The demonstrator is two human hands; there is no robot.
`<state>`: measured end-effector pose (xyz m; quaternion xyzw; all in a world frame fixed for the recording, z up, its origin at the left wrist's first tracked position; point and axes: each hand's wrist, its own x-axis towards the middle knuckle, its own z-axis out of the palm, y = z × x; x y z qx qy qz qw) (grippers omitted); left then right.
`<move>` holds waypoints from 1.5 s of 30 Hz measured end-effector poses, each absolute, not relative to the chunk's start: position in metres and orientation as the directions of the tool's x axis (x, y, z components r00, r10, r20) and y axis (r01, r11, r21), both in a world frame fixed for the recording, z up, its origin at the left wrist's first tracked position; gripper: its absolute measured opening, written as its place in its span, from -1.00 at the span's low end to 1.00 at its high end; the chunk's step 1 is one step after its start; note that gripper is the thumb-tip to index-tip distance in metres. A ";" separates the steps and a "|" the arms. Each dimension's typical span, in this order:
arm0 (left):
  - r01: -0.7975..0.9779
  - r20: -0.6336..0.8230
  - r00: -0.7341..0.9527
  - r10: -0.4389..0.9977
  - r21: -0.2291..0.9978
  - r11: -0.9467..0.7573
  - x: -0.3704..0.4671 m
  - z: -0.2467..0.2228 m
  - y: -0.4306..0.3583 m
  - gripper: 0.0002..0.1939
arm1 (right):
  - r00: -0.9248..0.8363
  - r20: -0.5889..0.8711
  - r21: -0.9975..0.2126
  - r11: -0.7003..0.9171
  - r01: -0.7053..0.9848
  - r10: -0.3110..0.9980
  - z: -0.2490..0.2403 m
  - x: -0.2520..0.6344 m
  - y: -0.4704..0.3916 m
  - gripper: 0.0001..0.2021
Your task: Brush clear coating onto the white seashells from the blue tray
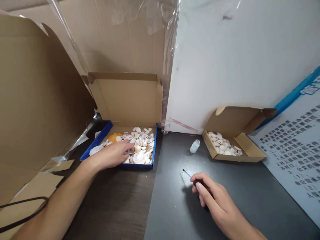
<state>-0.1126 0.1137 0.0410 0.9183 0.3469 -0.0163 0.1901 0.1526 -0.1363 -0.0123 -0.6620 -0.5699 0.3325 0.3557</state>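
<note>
My left hand point(112, 154) reaches into an open blue-edged cardboard box point(154, 145) full of white and pinkish seashells point(143, 141). Its fingers curl down among the shells; whatever is between the fingertips is hidden. A larger flat shell point(139, 158) lies just right of the fingers, and something orange point(115, 137) sits behind the hand. Between thumb and fingers, my right hand point(216, 198) grips a small brush point(187, 172) by its dark handle, tip pointing up-left above the grey tabletop. Beyond it a small glass bottle point(195, 146) of whitish liquid stands uncapped.
A smaller open cardboard box point(252, 155) at the right holds more shells point(222, 143). A printed sheet point(295, 160) lines the right side. Tall cardboard point(37, 83) rises on the left, with a black cable point(25, 201) below it. A white board point(225, 60) stands behind.
</note>
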 end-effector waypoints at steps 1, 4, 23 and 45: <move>0.647 -0.184 0.759 0.624 0.323 -0.691 -0.112 0.041 0.113 -0.80 | 0.132 -0.026 -0.846 -0.092 0.525 0.991 -0.012 0.153 -0.136 -0.67; 0.644 -0.207 0.764 0.611 0.307 -0.701 -0.111 0.042 0.113 -0.82 | 0.141 -0.014 -0.837 -0.089 0.540 0.990 -0.011 0.154 -0.136 -0.68; 0.670 -0.094 0.736 0.670 0.239 -0.703 -0.108 0.043 0.116 -0.73 | 0.125 -0.060 -0.847 -0.117 0.519 0.990 -0.011 0.155 -0.136 -0.67; 0.691 0.077 0.656 0.750 0.339 -0.639 -0.104 0.035 0.125 -0.74 | 0.126 -0.037 -0.870 -0.094 0.484 0.991 -0.006 0.152 -0.135 -0.65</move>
